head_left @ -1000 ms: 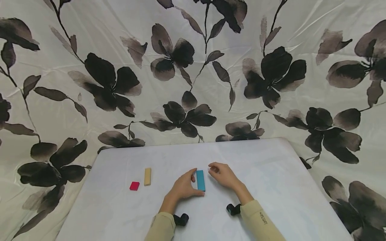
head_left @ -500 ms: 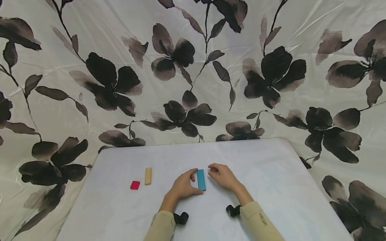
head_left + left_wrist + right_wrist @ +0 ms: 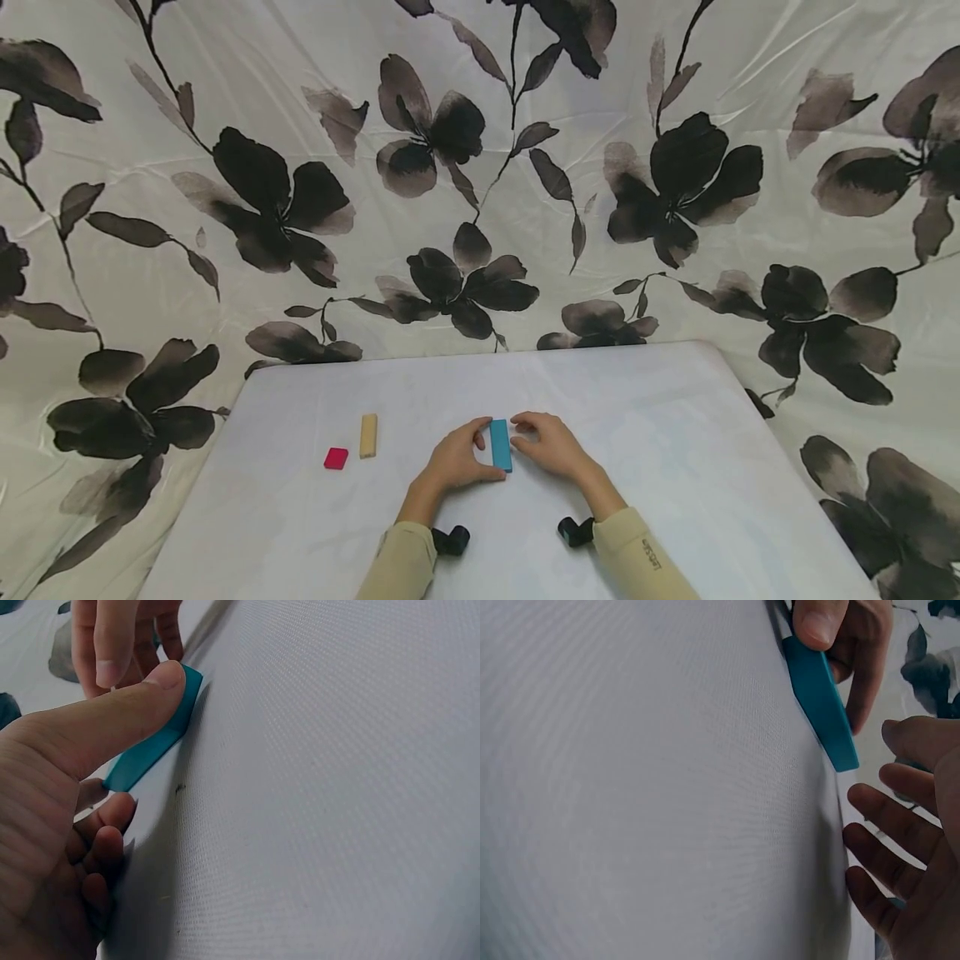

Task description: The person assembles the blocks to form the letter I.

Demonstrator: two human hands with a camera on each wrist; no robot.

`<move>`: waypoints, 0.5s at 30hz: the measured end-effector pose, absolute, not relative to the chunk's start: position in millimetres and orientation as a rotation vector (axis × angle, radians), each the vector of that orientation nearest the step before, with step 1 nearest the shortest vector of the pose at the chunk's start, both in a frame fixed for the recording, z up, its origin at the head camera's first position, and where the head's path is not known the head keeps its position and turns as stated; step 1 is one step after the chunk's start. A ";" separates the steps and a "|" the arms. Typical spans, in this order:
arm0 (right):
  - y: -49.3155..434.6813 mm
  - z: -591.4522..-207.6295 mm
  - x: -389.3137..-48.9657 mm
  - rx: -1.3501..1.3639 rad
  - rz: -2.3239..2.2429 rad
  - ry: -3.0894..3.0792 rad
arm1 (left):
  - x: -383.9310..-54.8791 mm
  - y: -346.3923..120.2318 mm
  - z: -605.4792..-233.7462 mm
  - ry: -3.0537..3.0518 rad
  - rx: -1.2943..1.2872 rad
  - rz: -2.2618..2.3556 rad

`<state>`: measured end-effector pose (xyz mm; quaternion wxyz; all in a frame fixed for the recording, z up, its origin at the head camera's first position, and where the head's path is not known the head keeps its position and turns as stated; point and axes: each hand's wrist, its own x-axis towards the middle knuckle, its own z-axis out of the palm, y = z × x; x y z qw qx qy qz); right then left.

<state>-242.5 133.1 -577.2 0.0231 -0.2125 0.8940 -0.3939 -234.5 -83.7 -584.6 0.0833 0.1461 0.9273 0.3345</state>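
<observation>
A flat blue rectangular block (image 3: 501, 446) lies lengthwise on the white table in the head view. My left hand (image 3: 455, 457) pinches it by its two ends, thumb at the near end and index finger at the far end. In the left wrist view the thumb (image 3: 150, 697) rests on the end of the blue block (image 3: 146, 754). My right hand (image 3: 553, 446) is just to the right of the block, fingers loosely bent and holding nothing. The right wrist view has a gap between the right hand (image 3: 915, 840) and the block (image 3: 821, 705).
To the left lie a yellow rectangular block (image 3: 368, 436) and a small red square block (image 3: 336, 458), apart from each other. The white table (image 3: 675, 433) ends at the back against a hanging cloth (image 3: 555, 242) with dark flowers.
My right hand has moved slightly left, closer to the blue block. The left hand keeps its pinch on that block, and the yellow and red blocks stay in place.
</observation>
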 end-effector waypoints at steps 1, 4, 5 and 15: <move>132.9 -577.1 -241.9 -0.660 -1.212 2.770 | -234.5 -83.6 -585.2 2.768 0.438 0.999; 132.4 -576.5 -241.0 -0.670 -1.198 2.783 | -235.2 -83.1 -585.8 2.769 0.435 1.004; 132.2 -576.3 -240.8 -0.673 -1.192 2.789 | -235.5 -83.0 -585.6 2.768 0.436 1.009; 129.3 -582.1 -237.6 -0.731 -1.134 2.830 | -233.8 -83.0 -584.0 2.764 0.428 1.004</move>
